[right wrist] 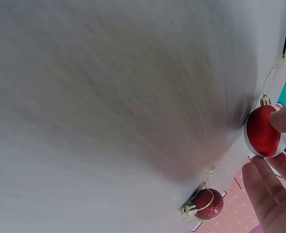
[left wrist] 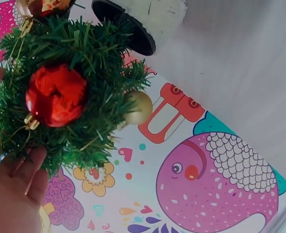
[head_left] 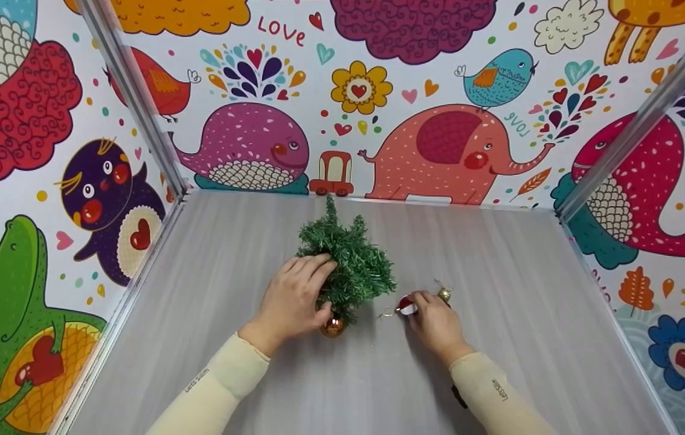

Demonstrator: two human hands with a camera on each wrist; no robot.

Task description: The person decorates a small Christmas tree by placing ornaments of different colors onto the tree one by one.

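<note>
On the left, the person's left hand (head_left: 291,293), below a cream sleeve (head_left: 203,389), grasped a small green artificial Christmas tree (head_left: 357,260) by its branches, covering part of its near left side. The tree's tip pointed toward the back wall. A shiny copper-coloured ball (head_left: 333,327) showed at its near end, just below the thumb; the left wrist view also showed a glossy red ball (left wrist: 57,95) and a pale gold ball (left wrist: 139,108) among the needles, with a rough white base (left wrist: 167,24) rimmed in black beside them.

To the right, near the tree, the right hand (head_left: 436,323) pinched a red-and-white bauble (right wrist: 263,132) with a gold cap and thread loop, hiding part of it. A glittery dark-red bauble (right wrist: 208,204) lay close by; a small gold piece (head_left: 444,294) beyond the fingers was possibly its cap, though the hand blocked the view.

Beneath was a grey wood-grain tabletop (head_left: 499,254). Around it, printed white panels carried a green crocodile (head_left: 22,272), a purple whale (head_left: 252,136), a coral elephant (head_left: 427,172) and a pink whale (head_left: 650,163), with metal poles (head_left: 128,90) at the corners.
</note>
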